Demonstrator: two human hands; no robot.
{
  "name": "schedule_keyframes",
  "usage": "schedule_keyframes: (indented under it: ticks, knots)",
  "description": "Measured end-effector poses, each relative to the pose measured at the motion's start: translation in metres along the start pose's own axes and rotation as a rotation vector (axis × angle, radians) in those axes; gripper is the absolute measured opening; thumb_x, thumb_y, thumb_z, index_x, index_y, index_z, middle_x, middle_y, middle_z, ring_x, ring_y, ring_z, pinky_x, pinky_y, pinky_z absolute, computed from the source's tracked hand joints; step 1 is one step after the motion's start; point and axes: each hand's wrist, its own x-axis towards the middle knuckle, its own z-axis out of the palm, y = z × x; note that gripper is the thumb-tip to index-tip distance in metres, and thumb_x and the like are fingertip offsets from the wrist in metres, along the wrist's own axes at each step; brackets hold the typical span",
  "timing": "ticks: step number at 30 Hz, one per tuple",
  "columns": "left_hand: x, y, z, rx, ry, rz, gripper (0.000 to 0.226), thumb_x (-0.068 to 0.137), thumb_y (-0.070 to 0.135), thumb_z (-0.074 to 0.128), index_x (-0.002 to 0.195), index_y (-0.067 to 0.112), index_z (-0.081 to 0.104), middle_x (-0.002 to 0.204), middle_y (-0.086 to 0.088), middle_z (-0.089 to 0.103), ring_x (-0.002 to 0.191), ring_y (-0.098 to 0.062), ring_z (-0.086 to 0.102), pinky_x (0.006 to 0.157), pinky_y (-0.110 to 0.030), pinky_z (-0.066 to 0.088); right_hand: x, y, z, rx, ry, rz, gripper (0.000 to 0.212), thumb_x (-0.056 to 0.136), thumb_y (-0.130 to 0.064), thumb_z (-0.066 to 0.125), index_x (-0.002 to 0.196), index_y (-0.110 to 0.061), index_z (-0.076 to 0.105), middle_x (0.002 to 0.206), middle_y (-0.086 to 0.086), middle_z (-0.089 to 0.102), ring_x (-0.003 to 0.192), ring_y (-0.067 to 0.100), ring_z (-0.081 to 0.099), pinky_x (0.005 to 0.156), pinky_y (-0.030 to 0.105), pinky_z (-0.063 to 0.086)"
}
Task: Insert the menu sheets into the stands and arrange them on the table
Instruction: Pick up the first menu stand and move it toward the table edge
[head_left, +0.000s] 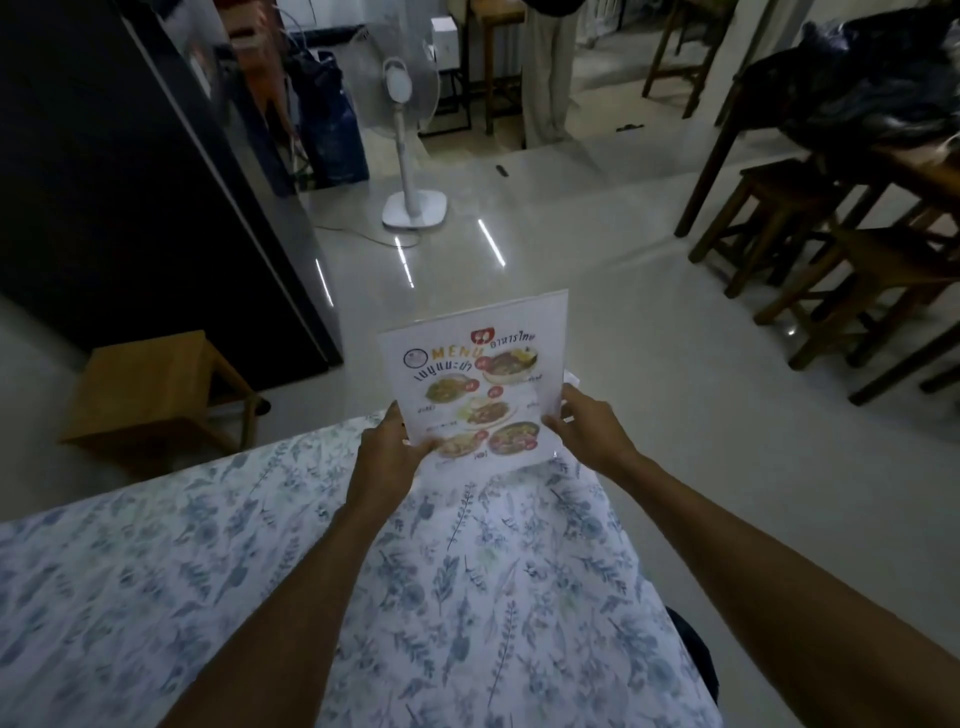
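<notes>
A clear acrylic menu stand (540, 312) stands upright at the far end of the table, which is covered in a white cloth with blue leaf print (467, 597). A menu sheet (470, 395) with food photos and the word MENU faces me, sitting lower than the stand's top edge. My left hand (387, 441) grips the sheet's lower left edge. At the right edge, my right hand (587, 423) holds the stand and sheet. The stand's base is hidden behind the sheet and my hands.
A low wooden stool (156, 389) stands left of the table. Beyond are a white pedestal fan (413, 156) on the glossy floor, a dark cabinet (130, 182) at left, and wooden stools and a table (831, 234) at right.
</notes>
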Motion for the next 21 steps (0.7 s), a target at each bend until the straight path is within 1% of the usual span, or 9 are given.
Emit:
schedule_keyframes:
  ticks: [2,4,7,9,13,21]
  knots:
    - [0.011,-0.001,-0.001,0.006,-0.001,-0.007,0.058,0.078,0.029,0.081,0.129,0.013,0.057,0.116,-0.005,0.072,0.095,-0.018,0.069,0.081,-0.038,0.06,0.012,-0.002,-0.001,-0.004,-0.003,-0.008,0.039,0.092,-0.031,0.062,0.128,-0.019,0.053,0.12,0.007,0.068,0.102,0.026,0.066,0.084,0.036,0.054]
    - [0.02,-0.001,0.0,-0.002,0.002,0.003,0.059,0.078,0.03,0.081,0.13,0.015,0.056,0.116,-0.003,0.072,0.097,-0.018,0.069,0.081,-0.043,0.06,0.022,-0.004,-0.003,-0.01,0.011,-0.025,0.036,0.092,-0.029,0.063,0.125,-0.017,0.054,0.119,0.007,0.068,0.1,0.025,0.066,0.082,0.035,0.054]
    - [0.031,0.002,0.001,-0.004,0.018,0.004,0.058,0.078,0.027,0.082,0.129,0.017,0.057,0.116,-0.002,0.071,0.095,-0.016,0.068,0.081,-0.043,0.06,0.036,-0.005,-0.005,-0.038,0.035,-0.058,0.03,0.091,-0.026,0.064,0.116,-0.011,0.056,0.115,0.01,0.068,0.098,0.028,0.066,0.079,0.035,0.053]
    - [0.038,0.003,0.003,-0.005,0.023,-0.011,0.058,0.078,0.025,0.082,0.129,0.017,0.057,0.116,-0.003,0.072,0.094,-0.016,0.068,0.081,-0.044,0.061,0.044,-0.006,-0.007,-0.063,0.025,-0.055,0.034,0.091,-0.027,0.064,0.119,-0.01,0.055,0.116,0.011,0.068,0.1,0.031,0.065,0.08,0.037,0.054]
    - [0.051,0.006,0.005,-0.029,0.028,-0.037,0.059,0.076,0.022,0.083,0.129,0.016,0.057,0.116,-0.003,0.072,0.095,-0.016,0.069,0.082,-0.044,0.061,0.058,-0.005,-0.009,-0.051,-0.003,-0.017,0.039,0.092,-0.027,0.063,0.126,-0.013,0.052,0.119,0.011,0.068,0.102,0.03,0.066,0.083,0.036,0.053]
    - [0.067,0.007,0.007,0.003,0.046,-0.048,0.06,0.076,0.025,0.084,0.129,0.018,0.056,0.115,-0.003,0.072,0.095,-0.018,0.07,0.08,-0.046,0.061,0.072,-0.005,-0.008,-0.029,-0.006,-0.006,0.035,0.092,-0.026,0.062,0.124,-0.015,0.051,0.117,0.013,0.069,0.099,0.03,0.067,0.077,0.033,0.053]
